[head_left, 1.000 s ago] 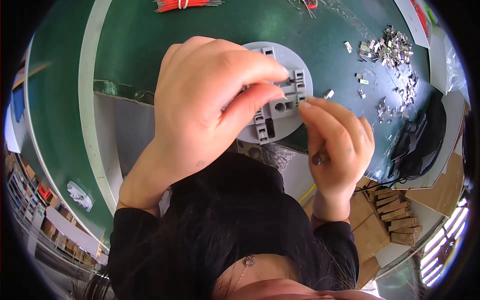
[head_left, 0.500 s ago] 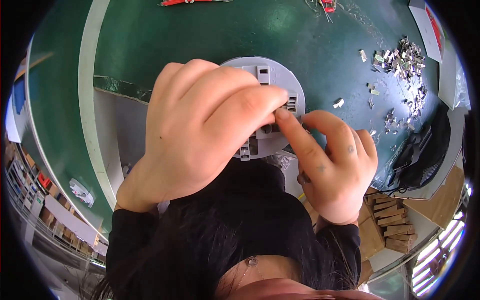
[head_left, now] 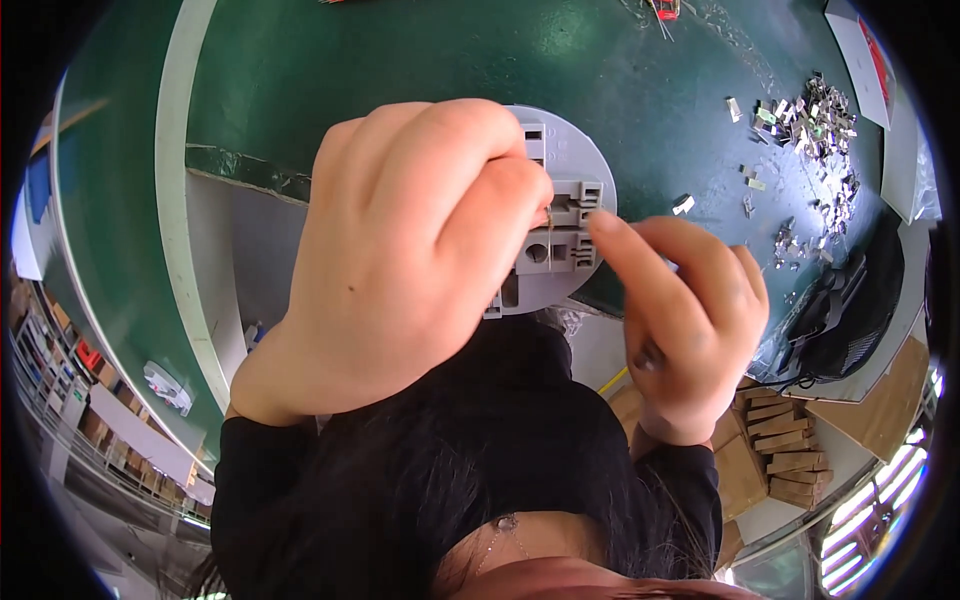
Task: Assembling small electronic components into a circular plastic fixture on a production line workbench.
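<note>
A round pale-grey plastic base (head_left: 585, 160) with raised slotted blocks lies at the table's front edge, partly hidden behind my left hand. My left hand (head_left: 410, 240) is closed above its left side, thumb and forefinger pinching a thin wire (head_left: 549, 240) over the blocks. Close to the base's right rim is my right hand (head_left: 690, 310), its forefinger stretched toward a slotted block and the other fingers curled in. A small dark thing (head_left: 648, 355) shows in the right palm; its kind cannot be made out.
On the green table (head_left: 400, 60), a pile of small metal clips (head_left: 815, 125) lies to the right, with several strays nearer. A black mesh item (head_left: 850, 320) sits at the right edge. Red-sleeved wires (head_left: 665, 10) lie at the back. Cardboard pieces (head_left: 790, 450) are stacked below right.
The right hand has drawn away from the left fingertips, toward the right and slightly down. The left hand has shifted a little left, uncovering more of the slotted blocks and the wire.
</note>
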Demonstrator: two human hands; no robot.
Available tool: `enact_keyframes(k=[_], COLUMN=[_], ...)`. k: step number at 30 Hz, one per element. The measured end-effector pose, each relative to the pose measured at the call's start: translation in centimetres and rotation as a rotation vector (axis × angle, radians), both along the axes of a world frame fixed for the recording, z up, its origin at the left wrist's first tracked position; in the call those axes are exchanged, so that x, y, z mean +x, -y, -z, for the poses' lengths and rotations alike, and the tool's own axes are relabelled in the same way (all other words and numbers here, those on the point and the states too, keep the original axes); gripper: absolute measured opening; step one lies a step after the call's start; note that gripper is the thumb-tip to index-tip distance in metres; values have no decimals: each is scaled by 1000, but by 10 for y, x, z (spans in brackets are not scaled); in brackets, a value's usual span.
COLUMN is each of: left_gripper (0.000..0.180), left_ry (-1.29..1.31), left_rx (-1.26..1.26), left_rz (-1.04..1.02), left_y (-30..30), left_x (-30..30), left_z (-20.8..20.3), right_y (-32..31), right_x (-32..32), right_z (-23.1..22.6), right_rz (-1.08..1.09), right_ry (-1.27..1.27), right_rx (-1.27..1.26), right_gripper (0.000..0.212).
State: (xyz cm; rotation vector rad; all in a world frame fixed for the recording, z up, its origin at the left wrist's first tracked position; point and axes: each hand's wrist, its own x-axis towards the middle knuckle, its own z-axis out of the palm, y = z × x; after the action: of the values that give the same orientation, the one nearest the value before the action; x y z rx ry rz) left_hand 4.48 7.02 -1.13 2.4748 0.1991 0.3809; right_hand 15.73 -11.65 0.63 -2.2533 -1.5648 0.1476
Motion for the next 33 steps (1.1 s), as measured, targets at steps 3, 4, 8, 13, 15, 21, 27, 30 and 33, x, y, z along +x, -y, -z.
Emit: enact_keyframes(k=[3,4,8,13,15,21,27,30,33], left_gripper=[28,28,29,30,28,27,26,24,22], left_ry=[24,37,-2,27,39,13,-16,-6,4], left_rx=[134,199,351,350,334,453,109,-47,-149], left_rz=[-49,-72,-87,-70,-89,-102,-13,-34,-94], left_y=[11,14,17,12,12,15,2,3,5], left_x=[1,2,6,5,3,7,0,-2,-5], left_z=[-1,-2,-3,2,4,-3,-5,3,7], right_y=[3,3,0,-1,-1,-4,-3,-4,-6], right_x=[-3,-4,-5,-4,-4,-5,-4,-2,0], right_z=[-6,-7,-2,3,2,2,1,0,6], right_rz=[48,4,-64,-38,-39,-15,22,3,9], right_ry=[-63,-24,88,138,134,151,97,72,8], right_rx=[122,106,27,-33,-20,-102,-145,-157,-61], right_gripper=[55,55,56,57,58,68,70,68,60])
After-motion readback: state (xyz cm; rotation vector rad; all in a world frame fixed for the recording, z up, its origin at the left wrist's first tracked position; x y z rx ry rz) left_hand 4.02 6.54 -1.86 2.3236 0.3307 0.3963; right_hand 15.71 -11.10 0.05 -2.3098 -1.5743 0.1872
